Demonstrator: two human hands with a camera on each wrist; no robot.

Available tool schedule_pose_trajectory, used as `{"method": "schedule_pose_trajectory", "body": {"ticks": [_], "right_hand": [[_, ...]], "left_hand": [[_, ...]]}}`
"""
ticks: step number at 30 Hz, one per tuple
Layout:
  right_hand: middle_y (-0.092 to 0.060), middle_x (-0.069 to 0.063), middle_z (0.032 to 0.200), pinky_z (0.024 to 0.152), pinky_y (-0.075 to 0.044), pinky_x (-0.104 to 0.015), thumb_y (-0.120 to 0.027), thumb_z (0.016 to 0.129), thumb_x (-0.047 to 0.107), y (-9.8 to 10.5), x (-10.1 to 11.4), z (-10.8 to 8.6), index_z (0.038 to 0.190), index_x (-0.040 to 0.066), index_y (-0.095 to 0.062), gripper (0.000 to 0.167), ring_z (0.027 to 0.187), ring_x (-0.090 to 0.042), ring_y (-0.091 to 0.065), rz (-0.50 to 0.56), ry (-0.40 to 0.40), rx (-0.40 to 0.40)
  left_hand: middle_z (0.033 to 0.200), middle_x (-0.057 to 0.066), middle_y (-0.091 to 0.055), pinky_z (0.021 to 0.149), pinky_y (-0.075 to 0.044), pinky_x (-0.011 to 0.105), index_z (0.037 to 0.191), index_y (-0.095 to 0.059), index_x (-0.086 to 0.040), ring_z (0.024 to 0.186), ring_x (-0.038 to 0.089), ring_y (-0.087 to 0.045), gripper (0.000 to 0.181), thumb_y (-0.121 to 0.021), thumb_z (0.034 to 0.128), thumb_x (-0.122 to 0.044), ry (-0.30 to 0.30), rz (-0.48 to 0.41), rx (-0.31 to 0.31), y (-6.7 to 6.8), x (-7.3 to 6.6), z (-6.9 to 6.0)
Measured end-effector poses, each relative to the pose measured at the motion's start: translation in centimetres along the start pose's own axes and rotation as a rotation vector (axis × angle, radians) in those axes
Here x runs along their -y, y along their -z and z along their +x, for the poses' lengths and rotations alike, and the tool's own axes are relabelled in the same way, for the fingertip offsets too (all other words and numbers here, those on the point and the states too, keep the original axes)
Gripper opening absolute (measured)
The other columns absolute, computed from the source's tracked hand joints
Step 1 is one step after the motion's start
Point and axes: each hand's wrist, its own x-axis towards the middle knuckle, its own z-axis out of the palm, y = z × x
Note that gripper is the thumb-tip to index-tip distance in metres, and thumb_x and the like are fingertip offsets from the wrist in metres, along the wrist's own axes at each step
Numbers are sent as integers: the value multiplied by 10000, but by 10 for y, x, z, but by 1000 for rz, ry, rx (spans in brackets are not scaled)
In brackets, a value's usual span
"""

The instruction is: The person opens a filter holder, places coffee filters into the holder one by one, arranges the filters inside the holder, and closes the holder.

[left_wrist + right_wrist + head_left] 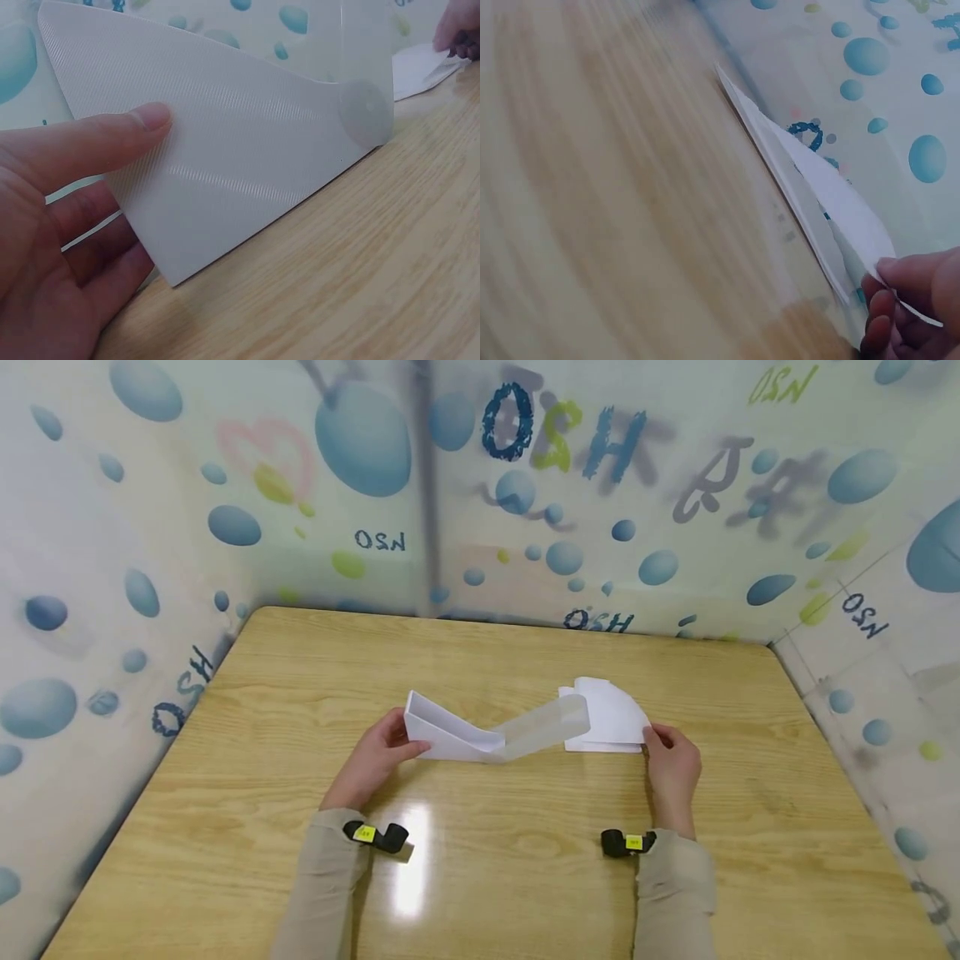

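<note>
White case [448, 744] looks light and stiff; left grip [377, 753] holds its tall end. Right grip [674, 770] pinches flimsy-looking paper [611, 718] by the edge.

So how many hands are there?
2. The left hand holds the white box by its tall end, and the right hand pinches the edge of some white paper. The wrist pictures show these same two.
</note>
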Motion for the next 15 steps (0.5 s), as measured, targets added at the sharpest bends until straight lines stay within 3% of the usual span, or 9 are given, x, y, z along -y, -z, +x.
{"method": "schedule_pose_trajectory", "body": {"ticks": [7,15], "right_hand": [[-579,-78,963,528,-429,-118,-536,894,302,3,-4,5,1128,88,-598,323,776,-145,-545,124,-87,39],[-583,-77,901,617,-488,-168,-641,828,204,4,-8,9,1083,22,-594,318,682,-106,-583,399,-125,33]], "left_hand": [[1122,58,-560,858,-415,345,1206,-487,-166,1012,209,-534,543,-725,737,-300,-3,-21,3,-1,1,0],[1128,74,-555,854,-418,324,1209,-482,-145,1015,214,-532,536,-723,746,-268,-2,-29,16,0,-1,1]]}}
